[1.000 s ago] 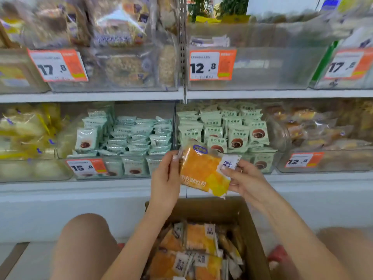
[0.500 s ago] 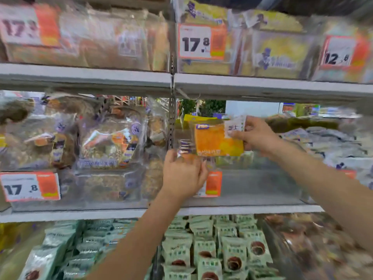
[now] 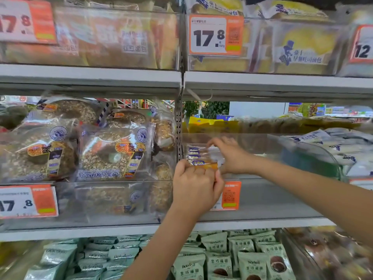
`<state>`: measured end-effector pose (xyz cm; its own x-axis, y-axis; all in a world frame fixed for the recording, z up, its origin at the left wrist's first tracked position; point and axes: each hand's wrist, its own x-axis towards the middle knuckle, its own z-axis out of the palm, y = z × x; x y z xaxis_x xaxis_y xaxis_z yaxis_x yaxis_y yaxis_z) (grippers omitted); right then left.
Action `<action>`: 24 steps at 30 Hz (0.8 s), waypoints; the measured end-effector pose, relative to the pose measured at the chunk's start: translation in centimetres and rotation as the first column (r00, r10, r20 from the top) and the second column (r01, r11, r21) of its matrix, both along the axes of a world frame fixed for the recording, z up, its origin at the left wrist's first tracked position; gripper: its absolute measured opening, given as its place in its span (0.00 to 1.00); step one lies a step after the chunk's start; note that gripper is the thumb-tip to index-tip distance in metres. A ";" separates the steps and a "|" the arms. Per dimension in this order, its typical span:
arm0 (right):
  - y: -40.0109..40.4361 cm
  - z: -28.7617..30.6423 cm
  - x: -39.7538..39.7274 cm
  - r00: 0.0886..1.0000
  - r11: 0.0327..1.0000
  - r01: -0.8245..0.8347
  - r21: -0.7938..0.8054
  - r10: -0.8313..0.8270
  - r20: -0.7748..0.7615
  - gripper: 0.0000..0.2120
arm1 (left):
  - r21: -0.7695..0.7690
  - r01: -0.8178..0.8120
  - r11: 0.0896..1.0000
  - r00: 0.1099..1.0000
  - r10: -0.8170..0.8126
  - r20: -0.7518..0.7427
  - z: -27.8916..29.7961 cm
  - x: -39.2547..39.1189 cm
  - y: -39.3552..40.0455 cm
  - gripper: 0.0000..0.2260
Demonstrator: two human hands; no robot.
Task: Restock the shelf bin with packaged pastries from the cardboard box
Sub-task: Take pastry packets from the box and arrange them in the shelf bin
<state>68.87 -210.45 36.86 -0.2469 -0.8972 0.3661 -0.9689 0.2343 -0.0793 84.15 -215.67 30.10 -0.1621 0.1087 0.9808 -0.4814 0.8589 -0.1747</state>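
An orange packaged pastry (image 3: pixel 203 165) with a blue label lies flat at the left front of a clear plastic shelf bin (image 3: pixel 282 195) on the middle shelf. It rests on a few like packs stacked behind it (image 3: pixel 194 151). My left hand (image 3: pixel 196 186) grips the pack's front edge from below, at the bin's front wall. My right hand (image 3: pixel 230 155) reaches over the wall and holds the pack's right end inside the bin. The cardboard box is out of view.
Seeded ring breads in clear bags (image 3: pixel 113 152) fill the bin to the left. White packets (image 3: pixel 343 146) fill the bin to the right. Loaf packs sit on the shelf above (image 3: pixel 302 45). Green packets (image 3: pixel 220 259) fill the shelf below. An orange price tag (image 3: pixel 231 196) hangs on the bin front.
Both hands lifted the orange pack from over the cardboard box up to the middle shelf, then lowered it flat into the clear bin. The view tilted up and closed in.
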 end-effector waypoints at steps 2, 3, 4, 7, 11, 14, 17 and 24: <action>-1.0 0.2 0.8 0.993 0.991 -0.065 0.121 0.076 -0.089 0.37 | 0.005 -0.011 1.000 1.000 0.011 0.008 0.0 0.0 0.0 0.18; -1.8 0.0 1.0 0.986 0.978 -0.077 0.195 0.103 -0.128 0.37 | 0.007 -0.013 1.000 1.000 0.012 0.012 0.0 0.0 0.0 0.18; -2.5 -0.4 1.2 0.979 0.964 -0.083 0.252 0.126 -0.162 0.35 | 0.007 -0.011 1.000 1.000 0.011 0.013 0.0 0.0 0.0 0.17; -4.2 -1.3 1.3 0.974 0.936 -0.053 0.348 0.125 -0.188 0.34 | 0.010 -0.008 1.000 1.000 0.008 0.013 -0.1 0.0 0.0 0.18; -4.7 -1.5 1.8 0.972 0.944 0.014 0.331 0.066 -0.228 0.33 | 0.006 0.003 1.000 1.000 -0.003 -0.004 -0.1 -0.1 0.0 0.20; -4.7 -1.5 1.8 0.966 0.947 0.023 0.319 0.061 -0.252 0.32 | 0.020 0.000 1.000 1.000 0.000 -0.003 0.1 0.1 0.2 0.21; -4.1 -0.8 1.8 0.983 0.932 -0.012 0.361 0.077 -0.166 0.37 | 0.068 -0.013 0.998 0.996 0.007 0.089 0.4 0.6 0.5 0.22; 5.3 1.5 5.7 0.976 0.881 -0.032 -0.471 0.129 0.174 0.19 | 0.141 0.021 0.990 0.961 -0.059 0.272 -0.5 2.6 1.8 0.16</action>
